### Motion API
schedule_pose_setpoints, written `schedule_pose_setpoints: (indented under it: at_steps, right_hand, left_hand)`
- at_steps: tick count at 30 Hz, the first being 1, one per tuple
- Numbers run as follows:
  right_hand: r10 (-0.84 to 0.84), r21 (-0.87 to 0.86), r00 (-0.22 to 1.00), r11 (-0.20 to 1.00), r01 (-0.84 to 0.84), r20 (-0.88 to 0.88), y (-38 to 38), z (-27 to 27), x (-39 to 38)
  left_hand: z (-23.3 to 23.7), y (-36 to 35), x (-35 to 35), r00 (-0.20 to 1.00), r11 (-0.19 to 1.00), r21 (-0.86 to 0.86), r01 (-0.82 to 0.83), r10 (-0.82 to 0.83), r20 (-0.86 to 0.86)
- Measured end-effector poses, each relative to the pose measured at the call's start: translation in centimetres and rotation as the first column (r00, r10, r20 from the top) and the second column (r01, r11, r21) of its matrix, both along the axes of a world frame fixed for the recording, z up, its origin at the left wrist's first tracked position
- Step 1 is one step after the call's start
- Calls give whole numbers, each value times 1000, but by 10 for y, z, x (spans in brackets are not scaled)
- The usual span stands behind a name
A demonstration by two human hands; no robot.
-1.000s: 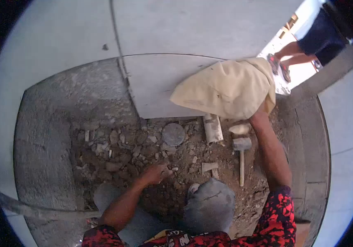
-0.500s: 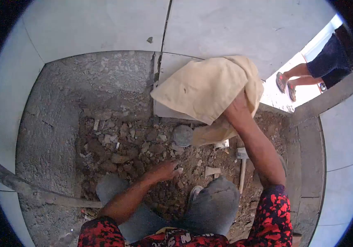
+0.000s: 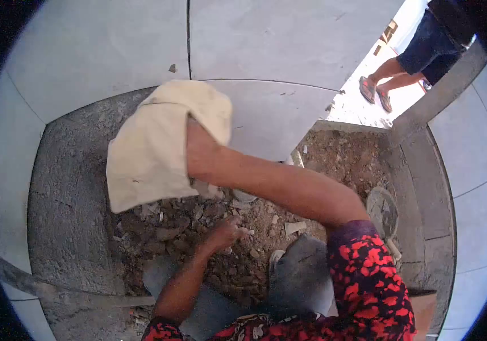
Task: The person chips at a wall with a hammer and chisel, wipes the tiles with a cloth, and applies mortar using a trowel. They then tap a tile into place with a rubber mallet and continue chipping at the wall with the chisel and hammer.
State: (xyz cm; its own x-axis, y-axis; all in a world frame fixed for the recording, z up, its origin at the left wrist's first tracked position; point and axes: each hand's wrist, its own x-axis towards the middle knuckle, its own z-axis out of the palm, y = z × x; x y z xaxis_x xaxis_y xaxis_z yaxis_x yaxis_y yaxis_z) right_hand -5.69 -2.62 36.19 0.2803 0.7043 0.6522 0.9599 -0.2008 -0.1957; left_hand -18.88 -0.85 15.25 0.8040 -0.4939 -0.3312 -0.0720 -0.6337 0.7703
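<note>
A cream cloth hangs in folds over the left part of the rubble and the grey cement edge. My right hand grips it; most of the fingers are hidden under the folds. Low over the broken rubble, my left hand is closed, its fingers bent. Something small and pale shows at its fingertips, too small to name. A round grey object is partly covered by my right forearm.
A large white tile borders the dug-out patch. A flat tile scrap lies near my knee. At right is a round grey disc beside a cement curb. Another person's sandalled feet stand at the upper right.
My right hand has swept the cloth leftward, off the white tile and over the rubble's left side. My left hand stays nearly in place. My right arm now covers the hammer.
</note>
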Motion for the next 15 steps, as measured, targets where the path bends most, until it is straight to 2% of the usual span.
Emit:
schedule_pose_setpoints:
  at_steps: [2, 4, 6, 8, 9, 11, 12, 13, 14, 15]
  right_hand:
    - [-153, 19, 984, 988, 156, -96, -38, -3, 11]
    - [-284, -145, 944, 954, 262, -167, -88, 12, 30]
    - [-254, -84, 925, 967, 240, -283, -138, 32, 43]
    - [-312, 50, 950, 949, 311, 7, -196, 17, 59]
    - [-281, 43, 898, 949, 313, -339, -208, 50, 32]
    - [-170, 258, 910, 925, 280, -377, -262, 29, 68]
    - [-154, 258, 914, 930, 263, -375, -271, 28, 67]
    - [-509, -8, 854, 860, 511, -109, -278, 25, 60]
    - [-715, -175, 656, 633, 754, 242, -281, 21, 57]
    - [-719, -193, 652, 623, 758, 242, -271, 15, 55]
  left_hand:
    - [1, -2, 0, 998, 998, 56, -37, 34, 53]
    - [5, 0, 3, 999, 999, 50, -6, 4, 41]
    - [12, 2, 5, 999, 999, 48, 13, -14, 28]
    - [17, 3, 6, 997, 995, 81, 67, -65, -30]
    - [15, 3, 3, 998, 995, 76, 56, -54, -34]
    - [11, 5, -3, 999, 994, 103, 27, -31, 42]
    - [10, 7, -5, 999, 995, 103, 9, -14, 44]
    - [9, 8, -6, 995, 992, 121, 46, -56, 82]
    - [9, 9, -7, 987, 986, 141, 87, -104, 120]
    - [13, 9, -6, 987, 986, 144, 86, -103, 120]
